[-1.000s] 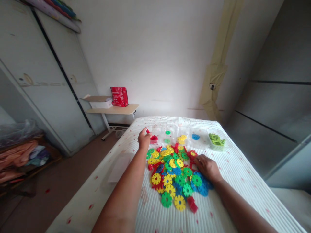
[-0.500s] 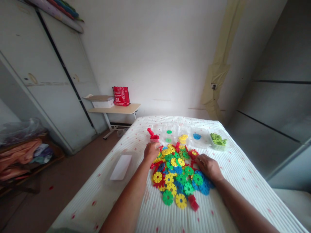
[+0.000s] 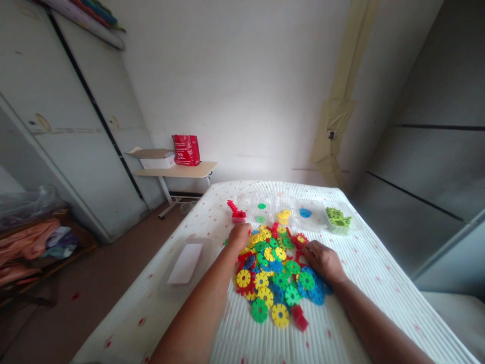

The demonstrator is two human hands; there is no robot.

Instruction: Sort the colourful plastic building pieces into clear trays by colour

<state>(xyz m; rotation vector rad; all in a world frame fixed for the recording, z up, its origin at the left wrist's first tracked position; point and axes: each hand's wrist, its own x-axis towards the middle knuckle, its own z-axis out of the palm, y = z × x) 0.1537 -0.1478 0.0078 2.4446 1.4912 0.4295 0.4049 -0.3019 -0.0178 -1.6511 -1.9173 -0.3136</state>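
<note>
Risk: red strip (image 3: 232, 206) beyond the left hand (image 3: 239, 236) may tip if knocked; loose discs (image 3: 276, 267) between both hands may scatter if brushed.
Left hand: fingers curled at the discs' left edge; contents hidden, grip cannot be told. Right hand (image 3: 321, 257): half-curled, fingertips at red pieces (image 3: 297, 244) just to its left; whether pinching them, unclear.

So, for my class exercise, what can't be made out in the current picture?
All in the head view:
- Left hand: whether it grips a piece; its own back hides the fingertips.
- Right hand: its grip, likewise hidden by its back.
- Disc pile: lower pieces, covered by upper ones.
- Red bag: smaller print, too tiny to read.
</note>
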